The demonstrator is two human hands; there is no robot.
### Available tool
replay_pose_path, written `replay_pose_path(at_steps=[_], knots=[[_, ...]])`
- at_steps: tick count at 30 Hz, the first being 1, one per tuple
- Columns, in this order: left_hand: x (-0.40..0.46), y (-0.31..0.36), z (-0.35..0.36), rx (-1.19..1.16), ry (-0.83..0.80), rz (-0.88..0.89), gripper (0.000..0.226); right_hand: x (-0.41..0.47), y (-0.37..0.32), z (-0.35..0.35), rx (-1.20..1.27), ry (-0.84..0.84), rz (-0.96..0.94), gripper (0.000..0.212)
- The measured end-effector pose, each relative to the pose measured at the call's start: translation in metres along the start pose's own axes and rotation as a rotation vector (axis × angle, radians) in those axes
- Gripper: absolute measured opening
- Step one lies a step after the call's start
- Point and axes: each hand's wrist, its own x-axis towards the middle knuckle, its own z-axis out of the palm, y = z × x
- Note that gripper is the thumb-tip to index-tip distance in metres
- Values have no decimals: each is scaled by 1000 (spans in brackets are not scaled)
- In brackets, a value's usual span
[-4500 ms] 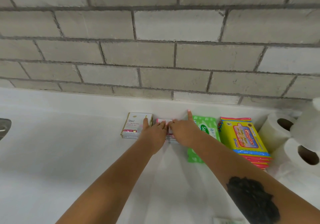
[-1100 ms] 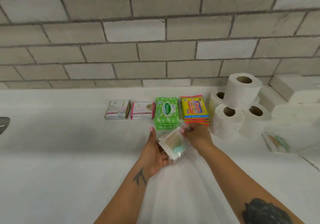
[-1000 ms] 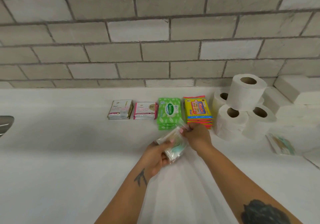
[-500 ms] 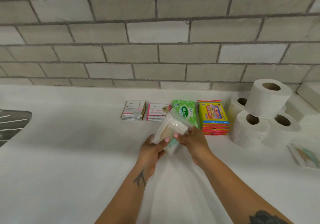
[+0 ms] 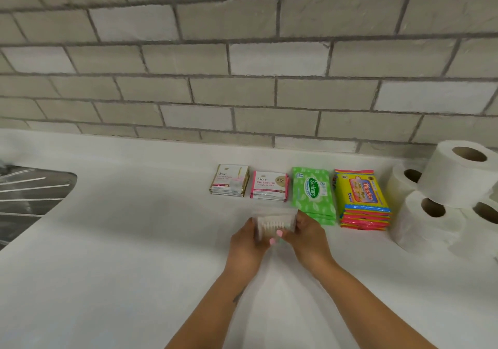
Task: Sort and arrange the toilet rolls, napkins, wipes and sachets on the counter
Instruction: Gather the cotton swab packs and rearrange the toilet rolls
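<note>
Both hands hold a clear packet of cotton swabs point(image 5: 273, 223) just above the white counter point(image 5: 134, 240). My left hand point(image 5: 246, 243) grips its left end and my right hand point(image 5: 307, 236) grips its right end. Behind it a row lies along the wall: a gold-edged stack of Dove sachets point(image 5: 229, 180), a pink stack of Dove sachets point(image 5: 270, 186), green Sanicare wipes point(image 5: 312, 193) and a yellow stack of wipes point(image 5: 361, 197). Several toilet rolls point(image 5: 436, 200) are piled at the right.
A steel sink drainer point(image 5: 29, 200) is set into the counter at the far left. A grey tiled wall point(image 5: 242, 79) closes off the back. White counter surface stretches between the sink and the sachets.
The swab packet, held tilted half a second ago, now lies level between both hands and closer to the counter. The view has shifted left, cutting off the items right of the rolls.
</note>
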Motion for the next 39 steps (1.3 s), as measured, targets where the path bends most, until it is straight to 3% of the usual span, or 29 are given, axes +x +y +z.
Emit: replay_pose_path(at_steps=[3,7,9,11,15,19,28,33,39], knots=[[12,-8,-12,-4,-69,-73,35,7,-7,9,4,-29,-29,31],[30,-22,-54,31,-170,-176,57,15,-19,29,-17,-68,-37,53],[37,-27,-82,97,-190,-209,46,16,-22,44,-97,-59,-67,62],[40,-25,-108,167,-181,-268,25,16,-22,58,-293,-83,-157,60],[46,-25,-136,404,-167,-362,12,15,-21,91,-635,-315,-462,42],[55,-27,-141,707,-253,-344,29,15,-22,124,-794,-489,-615,41],[88,-48,-163,780,-110,-343,39,48,-28,166,-986,-484,-757,27],[117,-58,-175,752,-36,-370,42,76,-33,193,-1155,-352,-894,27],[157,-65,-180,664,34,-395,47,99,-42,207,-1267,-223,-900,21]])
